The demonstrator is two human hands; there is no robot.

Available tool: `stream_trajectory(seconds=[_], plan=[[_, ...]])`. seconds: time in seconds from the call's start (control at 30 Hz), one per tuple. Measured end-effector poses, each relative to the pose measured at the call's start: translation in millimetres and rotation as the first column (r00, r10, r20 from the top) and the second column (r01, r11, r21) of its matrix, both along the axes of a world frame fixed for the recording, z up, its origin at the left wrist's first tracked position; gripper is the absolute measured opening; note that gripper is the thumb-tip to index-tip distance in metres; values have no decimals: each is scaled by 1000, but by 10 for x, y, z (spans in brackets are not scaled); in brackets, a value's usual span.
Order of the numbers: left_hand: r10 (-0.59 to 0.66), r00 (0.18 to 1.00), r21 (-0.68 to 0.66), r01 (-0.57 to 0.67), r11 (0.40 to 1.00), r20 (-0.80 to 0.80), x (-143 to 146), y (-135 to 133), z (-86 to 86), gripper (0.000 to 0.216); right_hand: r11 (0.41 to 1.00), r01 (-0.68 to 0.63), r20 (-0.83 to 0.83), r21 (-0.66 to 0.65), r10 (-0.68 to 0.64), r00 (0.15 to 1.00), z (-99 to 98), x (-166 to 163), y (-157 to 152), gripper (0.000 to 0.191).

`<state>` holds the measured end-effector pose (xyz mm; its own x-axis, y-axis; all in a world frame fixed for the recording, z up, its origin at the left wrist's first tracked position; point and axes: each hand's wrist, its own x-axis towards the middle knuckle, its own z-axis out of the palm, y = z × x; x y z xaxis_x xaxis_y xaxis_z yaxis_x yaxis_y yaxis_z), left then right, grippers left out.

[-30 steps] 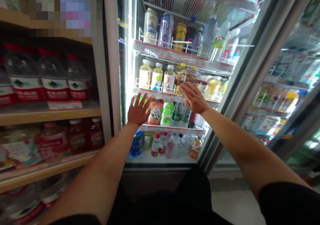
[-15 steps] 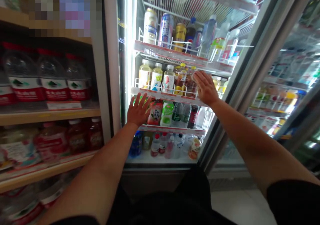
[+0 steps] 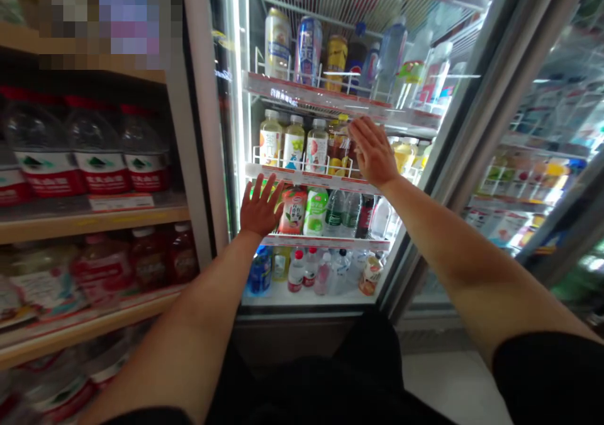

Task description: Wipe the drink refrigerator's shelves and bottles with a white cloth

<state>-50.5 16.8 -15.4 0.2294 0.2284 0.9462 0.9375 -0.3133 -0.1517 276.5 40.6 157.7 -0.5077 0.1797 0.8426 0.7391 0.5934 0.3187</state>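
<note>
My left hand (image 3: 261, 205) is spread with the fingers apart, in front of the lower shelves of a lit drinks fridge (image 3: 283, 300). Nothing shows in it. Behind its fingertips stand a red drink carton (image 3: 292, 211) and a green-and-white one (image 3: 316, 212). Higher and to the right, my right hand (image 3: 374, 151) lies flat with its fingers stretched out and close together. It covers part of a row of tea bottles, beside a yellow-capped bottle (image 3: 340, 142). Streaks of reflected light suggest a glass pane before the shelves; whether either palm touches it I cannot tell. What lies under the right palm is hidden.
To the left, wooden shelves (image 3: 94, 220) hold large red-capped water bottles (image 3: 97, 148) and other drinks. A metal frame (image 3: 453, 161) runs along the fridge's right side, with another stocked fridge (image 3: 523, 180) beyond. Cans (image 3: 309, 48) and bottles fill the upper shelf.
My right hand has moved left and slightly up across the front of the tea bottles, still flat. My left hand has stayed nearly in place. The view has shifted a little.
</note>
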Motion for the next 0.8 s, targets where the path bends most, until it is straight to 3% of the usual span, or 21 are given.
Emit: stream_trajectory(seconds=[0.1, 0.27, 0.43, 0.5, 0.7, 0.8], plan=[[-16, 1000, -40, 17, 999, 13, 6, -15, 9, 60, 999, 39, -158, 22, -35, 987, 17, 80, 26, 70], [-26, 999, -43, 27, 999, 23, 7, -21, 10, 60, 998, 61, -11, 22, -61, 998, -45, 246, 24, 64], [-15, 1000, -45, 16, 999, 25, 11, -25, 11, 58, 990, 113, -285, 83, -85, 955, -48, 525, 166, 67], [-9, 1000, -43, 10, 999, 24, 15, -31, 14, 57, 987, 124, -329, 104, -83, 941, -132, 626, 215, 67], [-30, 999, -46, 32, 998, 42, 21, -24, 18, 58, 991, 98, -252, 88, -73, 965, -596, 850, 166, 62], [-38, 998, -47, 41, 998, 53, 19, -15, 18, 59, 995, 88, -215, 51, -75, 974, -661, 937, 129, 62]])
